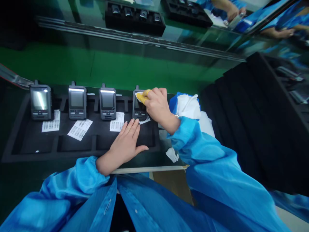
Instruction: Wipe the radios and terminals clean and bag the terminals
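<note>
My right hand (156, 104), with yellow finger covers on its fingertips, presses a small white wipe (139, 95) against the screen of the rightmost handheld radio (139, 113). Flat and with its fingers stretched out, my left hand (126, 141) reaches to that radio's lower edge; whether it touches is hard to tell. Three similar dark radios with stub antennas stand in a row to the left: one at the far left (40, 101), a second (77, 102) and a third (107, 103). All lie on a black foam tray (74, 145). Barcode label sheets (80, 129) stick out beneath them.
A blue box of white wipes (188, 106) stands right of the tray, with a crumpled wipe (172, 155) nearer me. Stacked black foam trays (241, 129) rise at the right. Beyond the green strip, another tray (135, 25) holds several devices; a co-worker's hands (233, 13) are at upper right.
</note>
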Demonstrator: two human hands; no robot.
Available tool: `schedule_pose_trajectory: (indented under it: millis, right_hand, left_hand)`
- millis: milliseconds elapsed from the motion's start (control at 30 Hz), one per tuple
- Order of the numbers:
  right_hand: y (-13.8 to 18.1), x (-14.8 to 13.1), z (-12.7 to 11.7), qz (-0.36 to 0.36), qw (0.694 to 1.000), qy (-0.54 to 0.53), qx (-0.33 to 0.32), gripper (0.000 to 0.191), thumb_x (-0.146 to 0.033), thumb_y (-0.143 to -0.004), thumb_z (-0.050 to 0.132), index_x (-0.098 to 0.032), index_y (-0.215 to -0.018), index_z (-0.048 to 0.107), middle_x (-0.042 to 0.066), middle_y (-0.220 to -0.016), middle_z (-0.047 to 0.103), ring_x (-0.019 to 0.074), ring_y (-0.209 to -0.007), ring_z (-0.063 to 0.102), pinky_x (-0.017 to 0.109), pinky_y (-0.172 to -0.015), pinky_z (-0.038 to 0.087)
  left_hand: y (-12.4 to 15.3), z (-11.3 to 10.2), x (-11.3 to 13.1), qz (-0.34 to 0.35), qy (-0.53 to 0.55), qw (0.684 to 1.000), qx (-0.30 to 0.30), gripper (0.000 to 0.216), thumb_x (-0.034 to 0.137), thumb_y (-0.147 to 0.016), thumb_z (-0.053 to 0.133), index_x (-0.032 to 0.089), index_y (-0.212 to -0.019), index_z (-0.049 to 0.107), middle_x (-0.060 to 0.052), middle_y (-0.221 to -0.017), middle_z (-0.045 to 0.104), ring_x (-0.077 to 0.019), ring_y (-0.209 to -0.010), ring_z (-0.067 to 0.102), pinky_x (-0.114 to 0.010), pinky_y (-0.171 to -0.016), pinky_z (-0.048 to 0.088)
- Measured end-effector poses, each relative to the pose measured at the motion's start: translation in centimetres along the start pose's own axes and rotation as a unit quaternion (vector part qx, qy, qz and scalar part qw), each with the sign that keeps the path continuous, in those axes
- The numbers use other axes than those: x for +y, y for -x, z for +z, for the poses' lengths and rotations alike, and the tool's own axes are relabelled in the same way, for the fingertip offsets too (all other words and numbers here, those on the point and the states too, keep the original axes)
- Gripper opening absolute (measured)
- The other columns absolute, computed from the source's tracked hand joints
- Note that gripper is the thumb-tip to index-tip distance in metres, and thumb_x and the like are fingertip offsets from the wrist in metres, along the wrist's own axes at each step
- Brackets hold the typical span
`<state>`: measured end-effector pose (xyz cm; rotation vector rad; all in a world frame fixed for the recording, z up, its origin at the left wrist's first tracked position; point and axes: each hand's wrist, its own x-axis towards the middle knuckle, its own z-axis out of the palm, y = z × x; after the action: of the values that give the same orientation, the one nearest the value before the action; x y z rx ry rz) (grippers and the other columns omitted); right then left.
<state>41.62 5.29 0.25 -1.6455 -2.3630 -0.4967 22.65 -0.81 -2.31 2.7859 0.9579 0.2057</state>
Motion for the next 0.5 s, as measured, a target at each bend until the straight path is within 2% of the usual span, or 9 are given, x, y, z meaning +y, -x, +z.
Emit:
schedule_pose_trajectory:
  millis: [100,167,333,433,500]
  right_hand:
    - [1.1,-1.0,-0.3,-0.094,0.996,-0.002,0.009,0.031,-0.023,-0.097,0.038,-0.020,-0.100,0.069,0.004,-0.089,0.065,0.0188,-0.087,0.042,0.037,-0.078,0.021]
    - [1.3,-1.5,-0.5,-0.114,0.993,0.007,0.010,0.030,-0.023,-0.096,0.039,-0.019,-0.098,0.069,0.004,-0.087,0.065,0.0186,-0.085,0.041,0.037,-0.078,0.020]
    - [-1.4,-0.8,-0.1,0.028,0.999,0.035,0.001,0.040,-0.021,-0.098,0.030,-0.021,-0.090,0.069,0.005,-0.092,0.063,0.0202,-0.090,0.041,0.039,-0.079,0.018]
    - [-1.9,0.2,0.3,0.070,0.997,0.023,-0.013,0.039,-0.022,-0.098,0.031,-0.023,-0.087,0.069,0.004,-0.093,0.063,0.0204,-0.091,0.041,0.039,-0.079,0.018]
    - [-0.9,0.6,0.4,0.081,0.997,0.016,-0.015,0.037,-0.022,-0.097,0.034,-0.024,-0.087,0.069,0.003,-0.092,0.064,0.0199,-0.090,0.041,0.039,-0.079,0.018]
  left_hand:
    - [0.0,0.1,0.0,0.004,0.006,1.000,-0.002,0.082,0.065,-0.090,0.034,0.000,-0.139,0.039,-0.023,-0.150,0.034,-0.0316,-0.142,0.026,-0.047,-0.115,0.024]
    - [0.1,0.2,-0.1,0.008,0.008,1.000,0.002,0.081,0.065,-0.090,0.034,0.000,-0.139,0.040,-0.023,-0.149,0.035,-0.0314,-0.142,0.027,-0.047,-0.115,0.025]
    - [0.1,0.4,0.0,0.002,-0.002,1.000,0.022,0.082,0.064,-0.090,0.036,-0.003,-0.137,0.042,-0.023,-0.149,0.034,-0.0332,-0.141,0.029,-0.047,-0.115,0.026]
    - [0.0,0.3,-0.1,0.006,0.007,1.000,0.014,0.082,0.063,-0.089,0.038,-0.003,-0.137,0.041,-0.023,-0.150,0.034,-0.0338,-0.141,0.029,-0.048,-0.115,0.027]
    - [0.0,0.3,-0.1,0.006,0.016,1.000,0.008,0.082,0.062,-0.089,0.039,-0.003,-0.138,0.039,-0.023,-0.150,0.033,-0.0336,-0.142,0.027,-0.049,-0.115,0.026]
